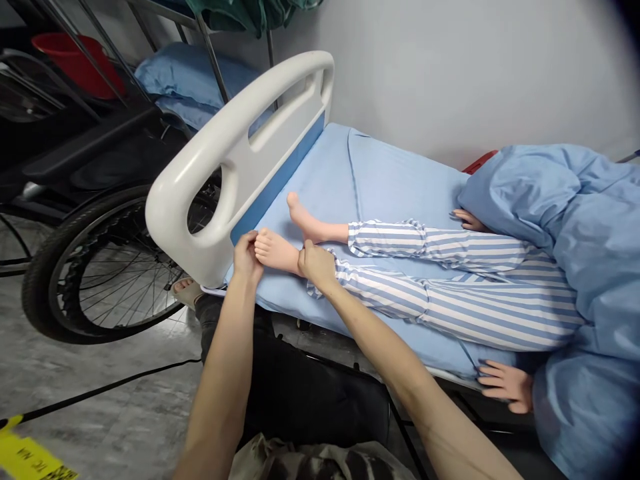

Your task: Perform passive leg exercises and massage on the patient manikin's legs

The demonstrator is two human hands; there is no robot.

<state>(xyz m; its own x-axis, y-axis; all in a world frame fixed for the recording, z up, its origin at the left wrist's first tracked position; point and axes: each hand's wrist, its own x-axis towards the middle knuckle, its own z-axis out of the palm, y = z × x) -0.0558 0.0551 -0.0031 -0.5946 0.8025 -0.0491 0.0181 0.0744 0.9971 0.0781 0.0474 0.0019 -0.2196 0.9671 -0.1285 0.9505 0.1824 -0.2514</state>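
Observation:
A manikin in blue-and-white striped trousers (pixel 480 307) lies on a bed with a light blue sheet (pixel 395 167). My left hand (pixel 247 257) is closed around the toe end of the manikin's nearer foot (pixel 278 252), its fingers partly behind the sole. At the ankle of that same foot, my right hand (pixel 318 262) wraps round from above, beside the trouser cuff. The farther foot (pixel 304 219) rests on the sheet with toes pointing up, touched by neither hand. A bunched blue quilt (pixel 600 220) covers the upper body; one manikin hand (pixel 505 383) hangs out at the near edge.
A white bed end board (pixel 200 157) with cut-out handles rises just left of my left hand. Beyond it stand a wheelchair wheel (pixel 107 267), a red bucket (pixel 80 63) and blue pillows (pixel 185 73). The grey wall (pixel 450 73) runs along the bed's far side.

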